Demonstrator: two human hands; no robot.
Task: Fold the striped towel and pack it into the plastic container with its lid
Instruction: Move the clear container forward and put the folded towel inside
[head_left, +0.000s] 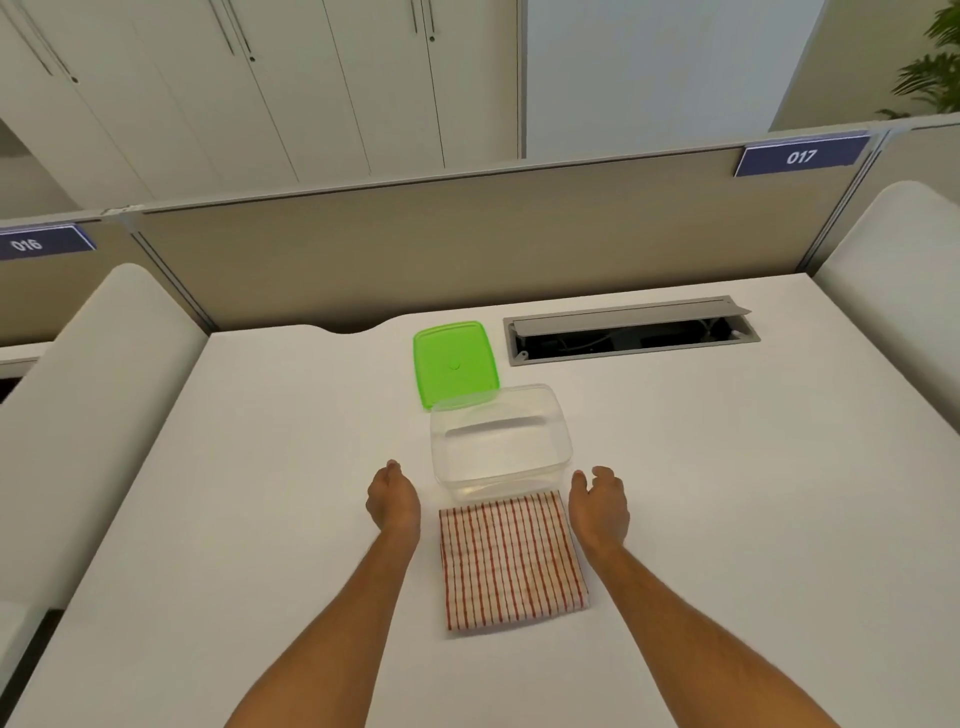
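A red-and-white striped towel (511, 561) lies flat on the white desk (260, 467), folded into a neat, roughly square pad, directly in front of the person. Its far edge touches, or sits just under, the near wall of the clear, open rectangular plastic container (498, 441) at twelve o'clock from it. The bright green plastic lid (453, 361) lies flat on the desk beyond the container, towards eleven o'clock, its near corner seen through the container's rim. A grey cable hatch (631, 330) stands open in the desk at about one o'clock, well apart from everything.

The left hand (393, 500) rests at nine o'clock of the towel's far corner and the right hand (598, 501) at three o'clock. Both are loosely curled with the fingers slack and partly open, holding nothing; neither touches the cloth.

As I read it, the folding looks done and the step in hand is lifting the pad into the container. The pad looks close to the container's width, so it may need one more fold, or a gentle squeeze going in. To do it well, slide the fingers under both side edges at once, thumbs on top, so the layers stay stacked. Lift level, carry it a short way to twelve o'clock, and lower it flat. Press the corners below the rim, so the lid can seat cleanly afterwards.
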